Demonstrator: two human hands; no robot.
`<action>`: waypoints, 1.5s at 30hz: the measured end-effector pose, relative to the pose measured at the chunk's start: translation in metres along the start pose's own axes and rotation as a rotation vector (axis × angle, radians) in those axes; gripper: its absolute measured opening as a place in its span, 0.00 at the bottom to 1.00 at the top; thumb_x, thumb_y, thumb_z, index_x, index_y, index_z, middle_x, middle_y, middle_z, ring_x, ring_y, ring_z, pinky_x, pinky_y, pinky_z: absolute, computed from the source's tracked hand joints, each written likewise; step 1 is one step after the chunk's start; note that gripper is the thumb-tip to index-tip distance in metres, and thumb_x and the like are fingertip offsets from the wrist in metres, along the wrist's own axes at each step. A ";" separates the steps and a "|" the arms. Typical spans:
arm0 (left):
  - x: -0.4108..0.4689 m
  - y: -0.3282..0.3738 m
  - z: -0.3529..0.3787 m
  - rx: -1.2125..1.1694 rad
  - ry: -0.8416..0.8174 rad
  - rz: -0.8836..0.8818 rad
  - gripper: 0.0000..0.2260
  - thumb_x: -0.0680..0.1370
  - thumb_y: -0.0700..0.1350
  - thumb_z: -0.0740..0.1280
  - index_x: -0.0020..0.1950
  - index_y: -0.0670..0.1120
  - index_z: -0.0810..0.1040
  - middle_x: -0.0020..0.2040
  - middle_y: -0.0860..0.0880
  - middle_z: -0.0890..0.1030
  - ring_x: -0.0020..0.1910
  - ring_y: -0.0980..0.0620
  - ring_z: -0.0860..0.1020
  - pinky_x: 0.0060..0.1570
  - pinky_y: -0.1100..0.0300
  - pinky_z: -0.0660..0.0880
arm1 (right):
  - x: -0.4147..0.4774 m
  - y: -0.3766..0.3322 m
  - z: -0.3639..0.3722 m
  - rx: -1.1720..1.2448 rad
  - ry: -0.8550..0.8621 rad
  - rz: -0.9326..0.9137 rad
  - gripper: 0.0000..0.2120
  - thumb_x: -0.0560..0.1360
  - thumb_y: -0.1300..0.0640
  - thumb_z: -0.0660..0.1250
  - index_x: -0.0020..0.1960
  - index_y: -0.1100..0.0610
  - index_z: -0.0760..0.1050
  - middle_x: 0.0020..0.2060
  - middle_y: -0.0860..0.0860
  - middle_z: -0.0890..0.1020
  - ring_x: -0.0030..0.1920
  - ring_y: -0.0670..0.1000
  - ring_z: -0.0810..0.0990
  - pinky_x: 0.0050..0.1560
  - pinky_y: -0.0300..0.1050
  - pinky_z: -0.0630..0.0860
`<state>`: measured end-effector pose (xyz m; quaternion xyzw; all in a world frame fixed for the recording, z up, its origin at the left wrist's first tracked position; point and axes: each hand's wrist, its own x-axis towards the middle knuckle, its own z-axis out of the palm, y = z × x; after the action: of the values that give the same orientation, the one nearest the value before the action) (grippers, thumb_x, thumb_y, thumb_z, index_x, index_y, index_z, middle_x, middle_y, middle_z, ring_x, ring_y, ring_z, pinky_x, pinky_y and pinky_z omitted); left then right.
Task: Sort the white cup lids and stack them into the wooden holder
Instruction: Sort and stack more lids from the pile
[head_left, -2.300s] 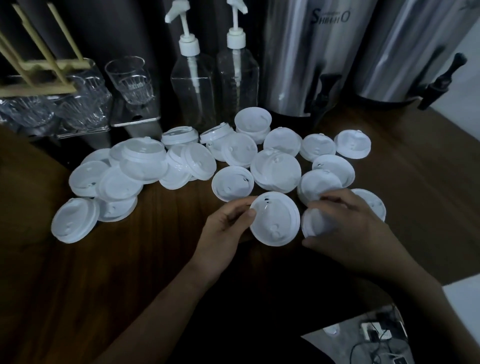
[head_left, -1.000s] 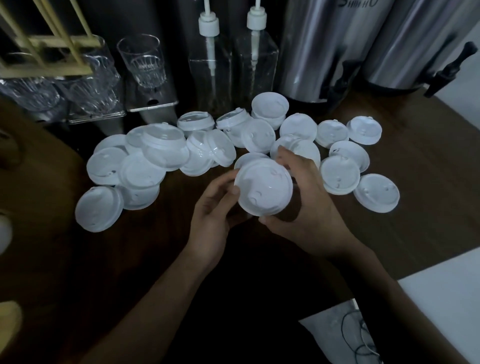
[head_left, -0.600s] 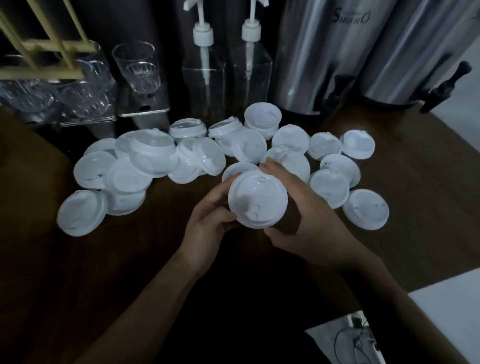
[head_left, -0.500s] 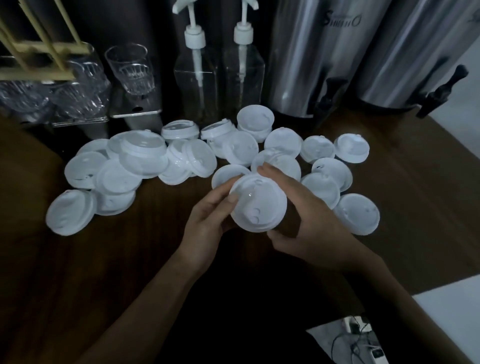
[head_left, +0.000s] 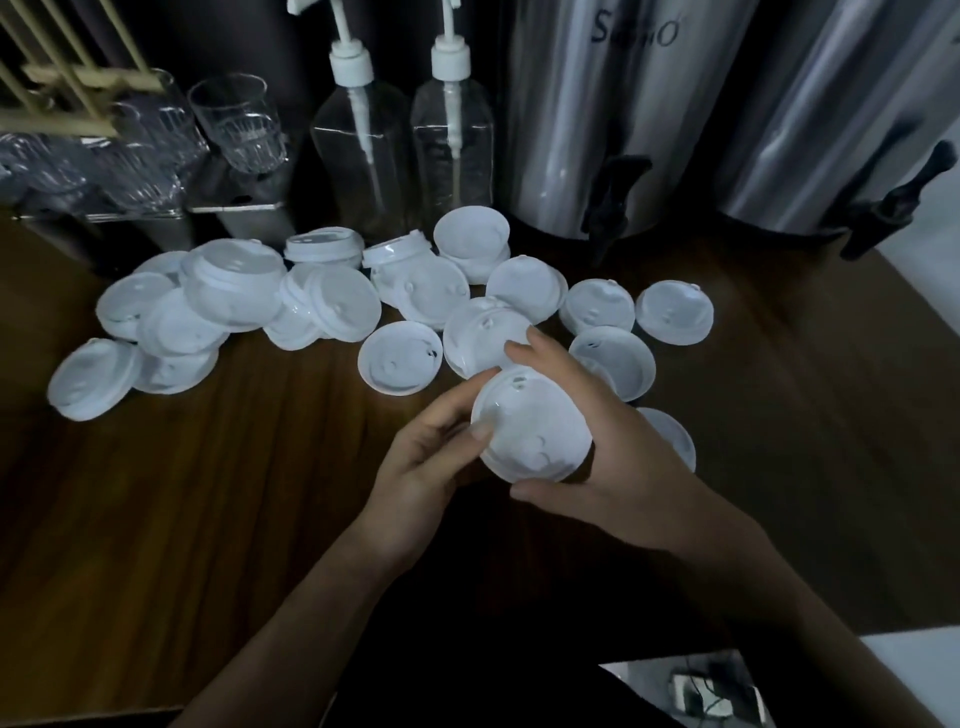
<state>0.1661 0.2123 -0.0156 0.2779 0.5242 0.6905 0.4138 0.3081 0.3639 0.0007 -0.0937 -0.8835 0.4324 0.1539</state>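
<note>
The left hand (head_left: 426, 467) and the right hand (head_left: 628, 457) both grip one white lid (head_left: 530, 423), held above the counter (head_left: 208, 493). The left thumb presses the lid's near-left edge with the fingers curled beneath. The right hand's fingers wrap the far and right side, and its thumb lies under the near rim. Whether more lids are nested beneath it cannot be told. Beyond the white lid and out to both sides of it, the loose lids (head_left: 400, 358) lie scattered on the counter, many overlapping and some upside down; one sits partly hidden behind the right hand. Farther behind the white lid stand two clear pump bottles (head_left: 358, 150) and two steel urns (head_left: 613, 119). Far off to its left rear, the wooden holder (head_left: 67, 88) rises beside drinking glasses (head_left: 239, 124).
</note>
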 end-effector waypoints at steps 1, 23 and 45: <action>0.000 -0.002 0.003 0.003 0.026 0.002 0.20 0.82 0.42 0.65 0.75 0.43 0.75 0.71 0.44 0.80 0.73 0.44 0.77 0.71 0.45 0.74 | -0.001 0.003 -0.001 -0.004 -0.006 -0.006 0.51 0.72 0.51 0.81 0.84 0.50 0.52 0.81 0.39 0.62 0.80 0.44 0.63 0.77 0.59 0.67; 0.014 -0.012 0.005 -0.031 0.304 0.002 0.15 0.80 0.44 0.69 0.67 0.45 0.81 0.64 0.47 0.84 0.65 0.46 0.82 0.55 0.54 0.83 | 0.020 0.068 -0.030 -0.562 0.022 0.152 0.51 0.66 0.33 0.77 0.82 0.48 0.61 0.77 0.43 0.66 0.79 0.50 0.61 0.75 0.52 0.56; 0.017 -0.013 0.007 -0.112 0.443 -0.079 0.13 0.84 0.43 0.64 0.66 0.46 0.82 0.63 0.49 0.85 0.63 0.48 0.83 0.56 0.52 0.81 | 0.021 0.042 -0.030 0.106 0.397 -0.141 0.39 0.65 0.58 0.81 0.69 0.54 0.64 0.67 0.56 0.71 0.69 0.56 0.74 0.68 0.50 0.76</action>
<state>0.1669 0.2318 -0.0270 0.0753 0.5736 0.7459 0.3301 0.3005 0.4178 -0.0108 -0.1067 -0.8163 0.4394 0.3595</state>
